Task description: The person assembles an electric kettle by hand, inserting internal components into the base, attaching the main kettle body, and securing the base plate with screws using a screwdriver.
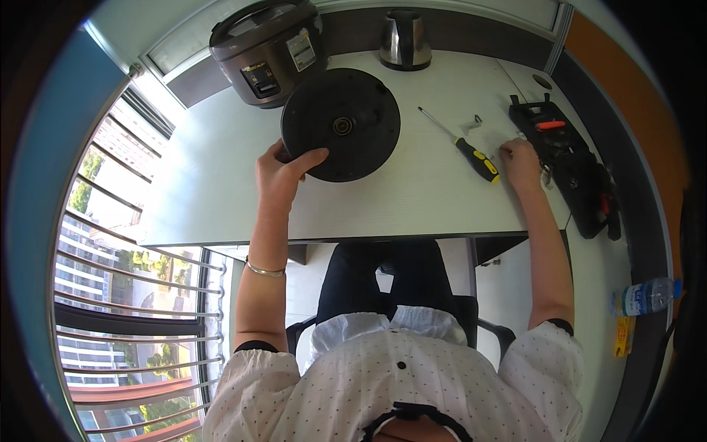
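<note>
In my left hand (283, 173) is a round black disc (324, 140) with a ring-shaped metal fitting at its centre. My thumb lies over its face and the fingers are behind it, mostly hidden. The disc is tilted up above the left half of the table. My right hand (521, 158) rests at the table's right side, fingers bent together, beside the open black tool case (571, 169). What those fingers hold, if anything, is too small to make out. Left of that hand lies a yellow-and-black screwdriver (471, 155), and past it a small bent metal piece (473, 122).
A brown rice cooker (272, 59) stands at the back left and a steel kettle (405, 44) at the back middle. Off to the right are a water bottle (642, 298) and a yellow packet (624, 337). A barred window (140, 295) runs along the left.
</note>
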Tool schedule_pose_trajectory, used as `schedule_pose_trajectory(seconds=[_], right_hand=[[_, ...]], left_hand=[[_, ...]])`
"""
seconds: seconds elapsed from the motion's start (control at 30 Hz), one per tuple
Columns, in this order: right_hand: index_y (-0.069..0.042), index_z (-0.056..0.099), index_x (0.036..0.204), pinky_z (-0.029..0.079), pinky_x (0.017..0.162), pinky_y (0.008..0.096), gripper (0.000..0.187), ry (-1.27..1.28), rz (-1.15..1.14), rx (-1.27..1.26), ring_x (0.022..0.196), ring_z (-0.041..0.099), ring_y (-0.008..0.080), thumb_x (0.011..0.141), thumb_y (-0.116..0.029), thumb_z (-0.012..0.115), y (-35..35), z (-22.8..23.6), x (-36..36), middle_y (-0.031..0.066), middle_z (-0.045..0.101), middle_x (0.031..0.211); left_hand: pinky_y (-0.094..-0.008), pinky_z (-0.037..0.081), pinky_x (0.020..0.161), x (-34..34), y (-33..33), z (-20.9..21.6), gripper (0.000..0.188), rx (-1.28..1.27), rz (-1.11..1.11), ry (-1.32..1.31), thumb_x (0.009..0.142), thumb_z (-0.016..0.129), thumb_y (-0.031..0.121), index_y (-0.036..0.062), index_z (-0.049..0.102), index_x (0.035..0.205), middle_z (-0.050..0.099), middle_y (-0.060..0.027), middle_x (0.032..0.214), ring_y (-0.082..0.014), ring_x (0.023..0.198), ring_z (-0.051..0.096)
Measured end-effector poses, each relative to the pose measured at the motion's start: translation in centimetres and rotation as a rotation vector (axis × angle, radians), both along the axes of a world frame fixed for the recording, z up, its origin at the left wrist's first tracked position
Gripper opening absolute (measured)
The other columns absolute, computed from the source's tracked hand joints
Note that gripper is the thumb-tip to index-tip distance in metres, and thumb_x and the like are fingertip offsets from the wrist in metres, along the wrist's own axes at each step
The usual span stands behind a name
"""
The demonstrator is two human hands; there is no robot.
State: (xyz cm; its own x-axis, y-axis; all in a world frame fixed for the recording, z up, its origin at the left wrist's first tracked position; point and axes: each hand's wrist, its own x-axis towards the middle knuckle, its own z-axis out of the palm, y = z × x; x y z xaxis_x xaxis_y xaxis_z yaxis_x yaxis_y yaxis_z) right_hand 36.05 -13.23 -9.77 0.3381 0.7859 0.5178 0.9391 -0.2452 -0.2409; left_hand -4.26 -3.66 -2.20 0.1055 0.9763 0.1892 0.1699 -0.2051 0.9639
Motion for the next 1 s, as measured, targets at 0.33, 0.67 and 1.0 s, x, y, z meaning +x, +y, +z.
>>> schedule_pose_trajectory(seconds=[0.33,0.67,1.0], right_hand=[[0.000,0.066,0.091,0.046,0.068,0.0310,0.008,0.004,0.130,0.449,0.073,0.057,0.0218,0.084,-0.002,0.064,-0.9,1.9,-2.6,0.0092,0.062,0.085],[0.001,0.065,0.090,0.048,0.065,0.0257,0.007,0.246,0.444,0.610,0.072,0.058,0.0167,0.083,-0.001,0.066,-1.5,6.1,-10.1,0.0095,0.061,0.088],[0.001,0.065,0.087,0.050,0.065,0.0283,0.008,0.298,0.673,0.504,0.078,0.059,0.0216,0.079,0.002,0.067,-1.3,8.4,-17.0,0.0103,0.061,0.086]], left_hand=[[-0.0224,0.033,0.048,-0.4,-0.6,-0.2,0.032,-0.005,-0.006,-0.057,0.060,0.082,0.018,-0.0019,0.067,0.081,0.056,-0.0009,0.061,-0.0083,0.051,0.044],[-0.0229,0.037,0.050,-1.1,-1.3,0.0,0.038,-0.024,-0.006,-0.023,0.059,0.083,0.021,-0.0018,0.069,0.087,0.059,-0.0028,0.065,-0.0100,0.054,0.047],[-0.0232,0.039,0.050,-1.6,-1.3,-0.2,0.043,-0.039,-0.033,-0.041,0.059,0.082,0.024,-0.0005,0.070,0.093,0.060,-0.0025,0.066,-0.0102,0.055,0.049]])
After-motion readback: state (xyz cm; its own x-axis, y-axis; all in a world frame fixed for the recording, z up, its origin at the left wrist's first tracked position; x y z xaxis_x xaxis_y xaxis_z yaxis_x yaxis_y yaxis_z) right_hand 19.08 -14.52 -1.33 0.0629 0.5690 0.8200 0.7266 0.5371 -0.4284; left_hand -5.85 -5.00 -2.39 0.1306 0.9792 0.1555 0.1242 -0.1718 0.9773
